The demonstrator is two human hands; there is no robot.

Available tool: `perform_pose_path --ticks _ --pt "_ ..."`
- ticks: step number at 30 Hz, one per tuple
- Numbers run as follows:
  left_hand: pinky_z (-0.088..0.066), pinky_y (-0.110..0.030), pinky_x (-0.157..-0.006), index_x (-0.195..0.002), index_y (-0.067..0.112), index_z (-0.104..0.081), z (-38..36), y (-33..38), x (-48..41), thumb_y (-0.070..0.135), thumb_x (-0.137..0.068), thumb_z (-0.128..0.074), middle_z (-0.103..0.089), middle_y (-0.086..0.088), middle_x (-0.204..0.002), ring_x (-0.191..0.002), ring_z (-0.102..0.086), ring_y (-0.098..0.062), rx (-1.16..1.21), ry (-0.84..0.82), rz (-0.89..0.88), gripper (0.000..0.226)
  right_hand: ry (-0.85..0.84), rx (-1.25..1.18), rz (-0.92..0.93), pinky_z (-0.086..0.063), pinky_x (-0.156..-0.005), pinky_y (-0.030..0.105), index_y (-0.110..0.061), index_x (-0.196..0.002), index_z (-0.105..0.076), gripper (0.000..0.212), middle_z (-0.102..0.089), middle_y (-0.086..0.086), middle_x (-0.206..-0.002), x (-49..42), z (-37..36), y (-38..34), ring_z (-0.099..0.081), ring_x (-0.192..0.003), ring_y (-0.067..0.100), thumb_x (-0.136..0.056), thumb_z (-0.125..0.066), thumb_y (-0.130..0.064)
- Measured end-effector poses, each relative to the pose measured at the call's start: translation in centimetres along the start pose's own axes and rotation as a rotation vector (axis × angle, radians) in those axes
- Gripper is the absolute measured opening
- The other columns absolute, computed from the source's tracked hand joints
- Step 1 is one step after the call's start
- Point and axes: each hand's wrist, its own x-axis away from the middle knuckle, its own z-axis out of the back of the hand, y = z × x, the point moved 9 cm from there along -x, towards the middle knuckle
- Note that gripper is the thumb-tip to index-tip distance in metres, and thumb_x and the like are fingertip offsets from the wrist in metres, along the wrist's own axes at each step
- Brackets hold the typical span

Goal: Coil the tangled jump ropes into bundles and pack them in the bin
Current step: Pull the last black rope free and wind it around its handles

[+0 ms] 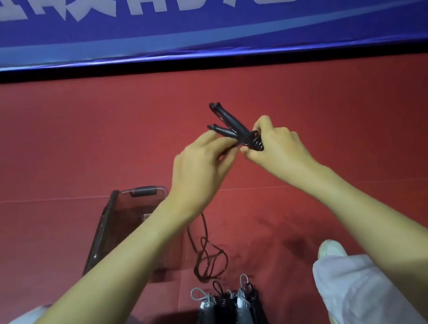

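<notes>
Left grip (pixel 201 158) and right grip (pixel 278 148), both tight around ribbed black jump-rope handles (pixel 230 122).

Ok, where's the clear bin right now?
Head view: the clear bin sits on the red floor left of centre, partly behind the left forearm, loose rope beside its right edge.

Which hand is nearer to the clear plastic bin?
Left. The left hand is up and right of the clear plastic bin; the right hand is further right, beyond the black jump rope handles.
</notes>
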Motion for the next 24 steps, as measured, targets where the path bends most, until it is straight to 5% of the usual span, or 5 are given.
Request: perform_pose_path --ticks 2,6,14,19,24 --pt "-0.036 -0.026 -0.038 -0.094 0.018 -0.072 1.2 2.4 0.2 0.019 -0.089 -0.065 -0.060 0.004 -0.077 -0.062 -0.056 -0.016 -0.338 0.164 -0.354 0.008 -0.062 -0.030 -0.042 -0.035 -0.070 0.036 -0.014 -0.109 -0.041 0.034 -0.063 0.012 -0.100 -0.1 -0.7 0.3 -0.057 -0.096 0.040 -0.091 -0.058 -0.038" --pt "-0.037 -0.033 -0.056 -0.095 0.012 -0.073 0.3 2.1 0.6 0.023 -0.092 -0.060 -0.064 -0.004 -0.076 -0.063 -0.054 -0.026 -0.433 0.136 -0.495 0.017 -0.208 0.050 -0.051 -0.034 -0.068 0.034 -0.015 -0.102 -0.044 0.027 -0.058 0.012 -0.092 0.1 -2.6 0.8 -0.058 -0.097 0.040 -0.091 -0.057 -0.036" --pt "-0.038 -0.016 -0.057 -0.081 0.011 -0.072 -4.5 -5.0 2.3 0.007 -0.076 -0.077 -0.062 0.009 -0.061 -0.056 -0.048 -0.004 0.812 -0.246 0.747 0.008 -0.057 -0.023 -0.056 -0.038 -0.069 0.036 -0.014 -0.110 -0.048 0.028 -0.065 0.009 -0.093 -0.1 -1.1 1.4 -0.059 -0.089 0.034 -0.091 -0.056 -0.033" --pt "-0.037 -0.019 -0.059 -0.099 0.013 -0.064 -5.5 -4.9 2.5 0.012 -0.072 -0.075 -0.060 0.007 -0.061 -0.055 -0.048 -0.006 0.929 -0.419 0.680 0.029 -0.347 -0.548 -0.004 -0.036 -0.053 0.019 -0.017 -0.107 -0.047 0.040 -0.059 -0.006 -0.072 1.0 -1.5 0.1 -0.047 -0.051 0.003 -0.079 -0.075 -0.016" --pt "-0.035 -0.019 -0.059 -0.094 0.021 -0.075 -4.9 -1.4 1.3 0.023 -0.082 -0.068 -0.060 0.006 -0.077 -0.063 -0.041 -0.008 1.045 -0.423 0.424 0.014 -0.677 -1.165 -0.047 -0.021 -0.036 0.015 -0.010 -0.103 -0.051 0.029 -0.044 -0.002 -0.062 2.6 -2.4 -1.4 -0.029 -0.042 0.003 -0.079 -0.067 -0.007"
